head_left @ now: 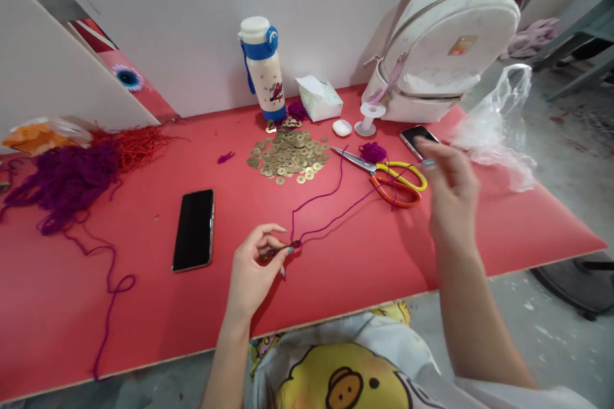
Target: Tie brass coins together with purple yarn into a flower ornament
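My left hand (pixel 253 263) pinches a small brass coin piece (pixel 272 252) with purple cord knotted at its end, low over the front of the table. From that knot the purple cord (pixel 339 217) runs in two strands, one curving up toward the scissors' tip, the other stretched right toward my right hand. Raised and smeared by motion, my right hand (pixel 453 195) has its fingers drawn together at the far end of the stretched strand. Beside it lie scissors (pixel 378 169) with yellow and orange handles. A heap of brass coins (pixel 292 153) sits beyond my left hand.
A black phone (pixel 194 230) lies left. Purple yarn (pixel 71 179) and red strands (pixel 134 147) are heaped at far left. Along the back stand a bottle (pixel 262 70), tissue pack (pixel 320 99), spool (pixel 369 118) and white backpack (pixel 446 45). Right are another phone (pixel 412 135) and a plastic bag (pixel 503 134).
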